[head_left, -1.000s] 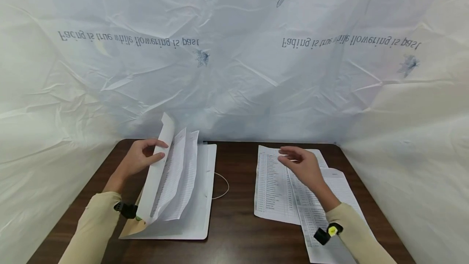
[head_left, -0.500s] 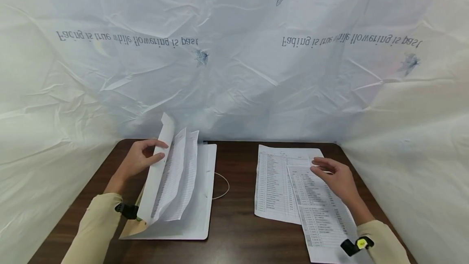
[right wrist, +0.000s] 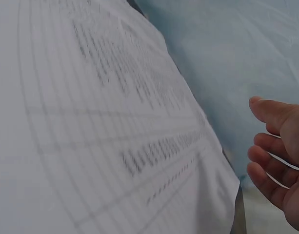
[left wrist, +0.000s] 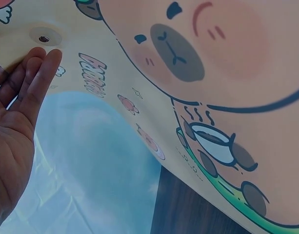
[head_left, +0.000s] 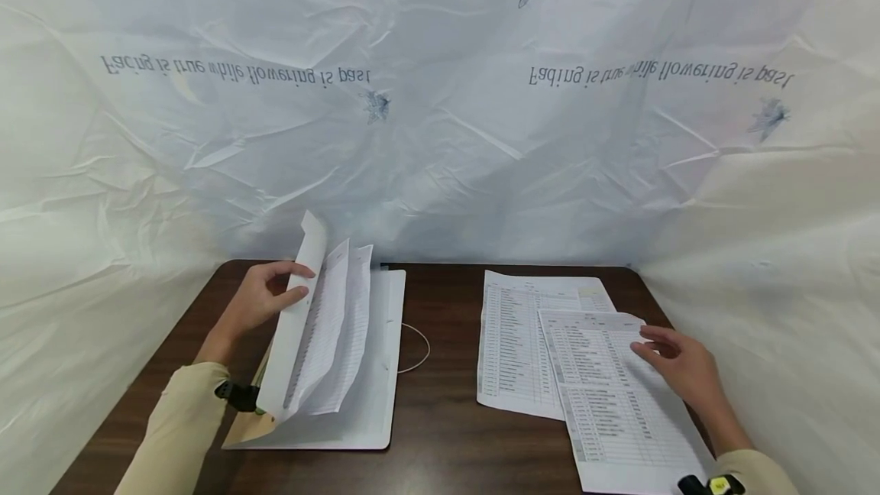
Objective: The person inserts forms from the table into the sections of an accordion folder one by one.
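Note:
In the head view, an upright cover belongs to a white folder (head_left: 390, 373) at the left of the table. My left hand (head_left: 264, 298) grips the cover's edge, thumb and fingers around it. Its outer face (left wrist: 222, 63) has a cartoon animal and an eyelet near the fingertips. Two printed sheets (head_left: 354, 327) stand curved inside the folder. On the right lie a printed list (head_left: 509, 350) and, overlapping it, a second printed list (head_left: 598, 380). Beside that sheet's right edge hovers my right hand (head_left: 684, 369), fingers loosely bent; the right wrist view shows nothing in it.
A thin white cord loop (head_left: 422, 346) sticks out from the folder's right side. The dark wooden table (head_left: 447, 434) has rounded far corners. Pale printed plastic sheeting (head_left: 440, 174) hangs behind the table and along both sides.
My right hand has moved right and nearer to me, away from over the lists, uncovering the upper sheet. My left hand and the folder have stayed in place.

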`<state>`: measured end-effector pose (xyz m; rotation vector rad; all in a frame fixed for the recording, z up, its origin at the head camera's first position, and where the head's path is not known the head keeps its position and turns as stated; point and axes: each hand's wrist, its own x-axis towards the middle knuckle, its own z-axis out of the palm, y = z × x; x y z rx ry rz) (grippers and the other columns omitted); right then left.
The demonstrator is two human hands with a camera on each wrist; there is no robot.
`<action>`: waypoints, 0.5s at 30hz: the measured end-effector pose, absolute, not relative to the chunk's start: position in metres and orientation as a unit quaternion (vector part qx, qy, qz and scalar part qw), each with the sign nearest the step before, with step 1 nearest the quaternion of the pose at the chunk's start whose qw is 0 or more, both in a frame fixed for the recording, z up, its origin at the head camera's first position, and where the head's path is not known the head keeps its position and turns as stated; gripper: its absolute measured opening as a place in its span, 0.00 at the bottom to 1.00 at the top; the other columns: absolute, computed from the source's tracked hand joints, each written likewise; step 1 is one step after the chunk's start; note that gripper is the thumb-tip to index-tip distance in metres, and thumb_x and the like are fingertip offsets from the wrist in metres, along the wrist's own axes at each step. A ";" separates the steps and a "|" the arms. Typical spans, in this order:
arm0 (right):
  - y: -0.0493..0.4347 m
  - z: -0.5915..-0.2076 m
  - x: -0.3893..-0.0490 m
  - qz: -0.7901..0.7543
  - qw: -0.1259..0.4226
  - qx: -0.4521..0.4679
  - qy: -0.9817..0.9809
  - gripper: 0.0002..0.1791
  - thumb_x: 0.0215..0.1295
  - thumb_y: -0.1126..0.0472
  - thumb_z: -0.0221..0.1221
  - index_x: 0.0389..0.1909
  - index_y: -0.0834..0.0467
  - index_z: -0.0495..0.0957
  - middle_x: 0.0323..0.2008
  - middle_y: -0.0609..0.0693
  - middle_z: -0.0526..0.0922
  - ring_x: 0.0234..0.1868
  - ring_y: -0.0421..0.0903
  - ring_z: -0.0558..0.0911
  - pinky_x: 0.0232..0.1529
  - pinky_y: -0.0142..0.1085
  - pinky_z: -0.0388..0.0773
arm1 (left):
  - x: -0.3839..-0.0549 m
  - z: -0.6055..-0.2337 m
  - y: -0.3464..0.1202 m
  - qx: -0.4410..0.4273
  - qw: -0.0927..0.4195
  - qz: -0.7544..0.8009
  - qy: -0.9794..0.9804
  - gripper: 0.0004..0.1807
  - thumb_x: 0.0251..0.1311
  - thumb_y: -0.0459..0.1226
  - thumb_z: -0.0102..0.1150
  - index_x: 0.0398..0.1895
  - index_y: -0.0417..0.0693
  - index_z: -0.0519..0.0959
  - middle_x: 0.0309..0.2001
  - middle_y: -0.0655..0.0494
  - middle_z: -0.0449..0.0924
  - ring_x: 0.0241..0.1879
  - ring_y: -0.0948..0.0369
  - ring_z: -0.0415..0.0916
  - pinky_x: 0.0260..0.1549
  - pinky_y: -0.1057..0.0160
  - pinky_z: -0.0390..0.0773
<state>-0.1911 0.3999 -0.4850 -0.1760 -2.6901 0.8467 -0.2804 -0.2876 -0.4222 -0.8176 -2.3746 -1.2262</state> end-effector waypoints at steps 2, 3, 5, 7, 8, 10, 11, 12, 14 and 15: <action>0.407 -0.488 -0.188 0.291 0.149 -0.073 -0.942 0.32 0.64 0.47 0.70 0.59 0.66 0.79 0.51 0.67 0.83 0.45 0.60 0.83 0.29 0.28 0.72 | -0.280 -0.422 -0.288 -0.287 0.173 -0.433 -0.837 0.14 0.56 0.25 0.68 0.47 0.38 0.85 0.40 0.44 0.83 0.24 0.67 0.71 0.24 0.69 0.72; 0.410 -0.490 -0.187 0.291 0.143 -0.079 -0.943 0.32 0.64 0.47 0.69 0.60 0.66 0.79 0.51 0.67 0.83 0.46 0.60 0.83 0.29 0.28 0.72 | -0.280 -0.422 -0.288 -0.286 0.174 -0.432 -0.837 0.15 0.56 0.25 0.69 0.47 0.39 0.85 0.40 0.45 0.83 0.24 0.68 0.71 0.24 0.69 0.72; 0.415 -0.493 -0.184 0.286 0.137 -0.087 -0.944 0.33 0.64 0.46 0.69 0.60 0.66 0.78 0.50 0.67 0.84 0.45 0.60 0.83 0.29 0.29 0.72 | -0.280 -0.421 -0.288 -0.284 0.176 -0.430 -0.839 0.15 0.56 0.25 0.69 0.47 0.40 0.85 0.40 0.48 0.83 0.23 0.68 0.71 0.24 0.69 0.73; 0.420 -0.495 -0.182 0.281 0.133 -0.092 -0.946 0.35 0.63 0.44 0.70 0.60 0.66 0.78 0.49 0.66 0.84 0.45 0.61 0.84 0.29 0.30 0.73 | -0.280 -0.421 -0.288 -0.281 0.179 -0.427 -0.841 0.15 0.56 0.24 0.68 0.47 0.40 0.85 0.40 0.49 0.83 0.24 0.68 0.71 0.24 0.69 0.73; 0.422 -0.496 -0.181 0.280 0.130 -0.093 -0.947 0.35 0.62 0.44 0.71 0.60 0.67 0.78 0.49 0.67 0.84 0.46 0.61 0.84 0.30 0.31 0.73 | -0.280 -0.421 -0.288 -0.279 0.180 -0.424 -0.843 0.15 0.56 0.24 0.68 0.47 0.40 0.85 0.39 0.49 0.83 0.23 0.68 0.71 0.24 0.69 0.73; 0.424 -0.497 -0.179 0.274 0.123 -0.097 -0.949 0.37 0.60 0.44 0.72 0.60 0.68 0.78 0.50 0.68 0.84 0.46 0.62 0.84 0.31 0.34 0.75 | -0.278 -0.418 -0.286 -0.276 0.180 -0.423 -0.844 0.14 0.56 0.24 0.67 0.46 0.38 0.85 0.39 0.48 0.83 0.24 0.68 0.71 0.24 0.69 0.73; 0.425 -0.497 -0.179 0.271 0.118 -0.099 -0.950 0.38 0.60 0.44 0.72 0.60 0.69 0.77 0.51 0.68 0.83 0.46 0.62 0.83 0.32 0.36 0.76 | -0.276 -0.416 -0.284 -0.276 0.178 -0.424 -0.844 0.13 0.56 0.23 0.67 0.46 0.37 0.85 0.38 0.48 0.82 0.23 0.68 0.70 0.23 0.70 0.73; 0.426 -0.498 -0.179 0.268 0.114 -0.102 -0.951 0.39 0.59 0.44 0.73 0.61 0.69 0.77 0.51 0.69 0.83 0.46 0.63 0.83 0.33 0.37 0.76 | -0.273 -0.412 -0.282 -0.277 0.178 -0.425 -0.843 0.13 0.56 0.23 0.67 0.45 0.36 0.85 0.37 0.47 0.82 0.23 0.69 0.70 0.23 0.70 0.73; 0.428 -0.499 -0.178 0.265 0.101 -0.112 -0.952 0.40 0.58 0.45 0.73 0.61 0.70 0.75 0.51 0.70 0.82 0.46 0.62 0.83 0.34 0.39 0.77 | -0.266 -0.404 -0.277 -0.279 0.176 -0.426 -0.842 0.12 0.56 0.23 0.66 0.45 0.33 0.84 0.37 0.44 0.82 0.23 0.69 0.70 0.24 0.70 0.73; 0.429 -0.500 -0.178 0.262 0.096 -0.117 -0.953 0.41 0.57 0.45 0.74 0.61 0.71 0.75 0.51 0.70 0.82 0.46 0.62 0.83 0.34 0.39 0.77 | -0.263 -0.401 -0.275 -0.283 0.176 -0.429 -0.840 0.11 0.57 0.23 0.66 0.44 0.31 0.84 0.37 0.42 0.82 0.23 0.69 0.70 0.24 0.70 0.73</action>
